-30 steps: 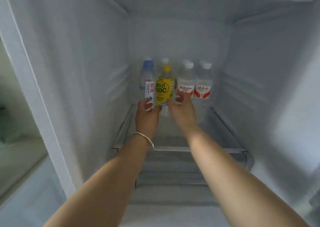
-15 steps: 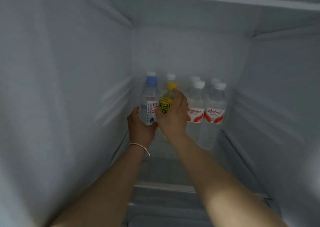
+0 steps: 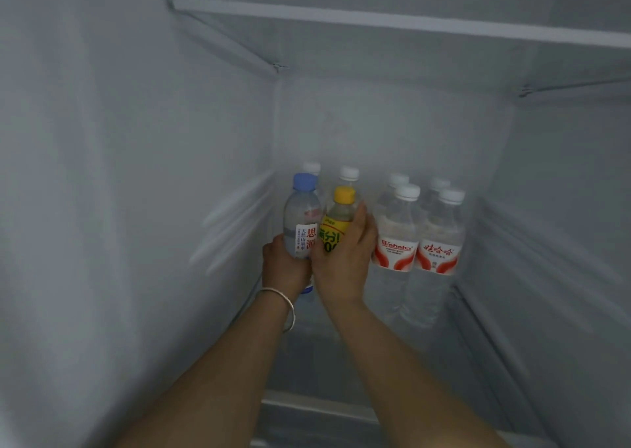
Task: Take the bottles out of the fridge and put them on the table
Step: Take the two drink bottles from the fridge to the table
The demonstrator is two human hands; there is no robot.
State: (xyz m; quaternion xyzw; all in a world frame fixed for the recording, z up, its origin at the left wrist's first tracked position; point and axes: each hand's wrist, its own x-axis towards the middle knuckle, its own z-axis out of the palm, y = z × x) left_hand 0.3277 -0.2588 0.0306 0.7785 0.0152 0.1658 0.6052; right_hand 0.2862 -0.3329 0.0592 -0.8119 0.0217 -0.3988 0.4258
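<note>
Inside a fridge, both hands reach to the back of a shelf point(image 3: 317, 410). The left hand point(image 3: 285, 268) grips the blue-capped bottle point(image 3: 302, 222) around its lower half. Touching it, the right hand point(image 3: 343, 263) wraps around the yellow-capped bottle point(image 3: 338, 222), fingers curled over the label. Just right of the right hand stand two white-capped water bottles point(image 3: 396, 239) with red labels; more white caps show behind. The table is not in view. To do this well, each grip likely needs to be firm and low, then both bottles lifted straight up and drawn back together, keeping clear of the neighbouring bottles.
</note>
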